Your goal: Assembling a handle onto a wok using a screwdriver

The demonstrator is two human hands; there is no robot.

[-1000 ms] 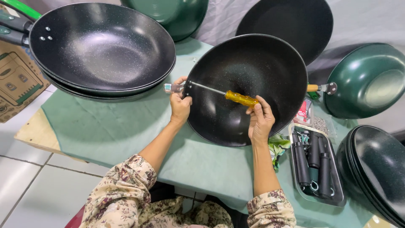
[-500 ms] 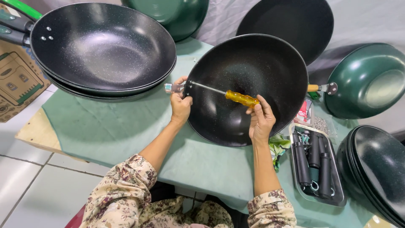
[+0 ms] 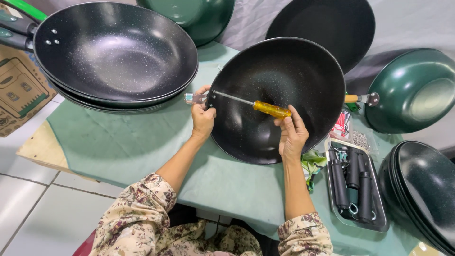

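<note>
A black speckled wok (image 3: 284, 76) lies on the green-covered table (image 3: 118, 142) in front of me. My left hand (image 3: 203, 116) grips its left rim beside a small metal bracket (image 3: 195, 98). My right hand (image 3: 292, 133) holds the amber handle of a screwdriver (image 3: 271, 109). Its thin shaft crosses the inside of the wok and its tip meets the rim at the bracket.
A stack of black woks (image 3: 113, 52) with handles sits at the back left. Green woks (image 3: 412, 90) and more black woks (image 3: 422, 189) crowd the right side. A tray of black handles (image 3: 353, 187) lies at my right. A cardboard box (image 3: 19, 90) stands at the left.
</note>
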